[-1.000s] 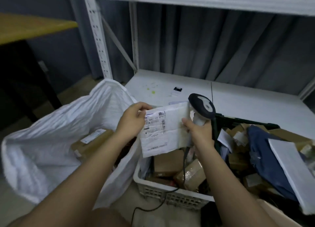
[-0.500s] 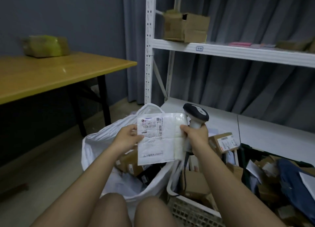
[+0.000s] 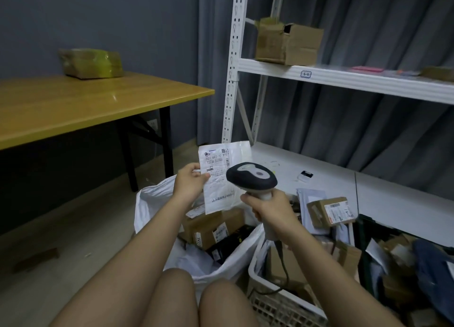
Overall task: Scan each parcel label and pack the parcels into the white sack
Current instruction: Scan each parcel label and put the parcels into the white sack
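My left hand [image 3: 190, 183] pinches the left edge of a flat white parcel [image 3: 221, 179], holding it upright with its printed label facing me. My right hand [image 3: 269, 207] grips the handle of a black and grey barcode scanner [image 3: 251, 177], whose head sits in front of the parcel's right side. Below them the white sack [image 3: 157, 201] stands open on the floor, with brown boxes [image 3: 213, 228] and a dark parcel inside.
A white slotted crate [image 3: 275, 302] of cardboard parcels stands at my right knee, with more parcels [image 3: 331, 211] heaped on the low white shelf [image 3: 393, 204]. A box [image 3: 287, 44] sits on the upper shelf. A wooden table [image 3: 86, 103] carries a wrapped package at left.
My right hand let go of the parcel's right edge and brought the scanner in front of the label. My left hand alone holds the parcel, raised higher. The view tilted upward.
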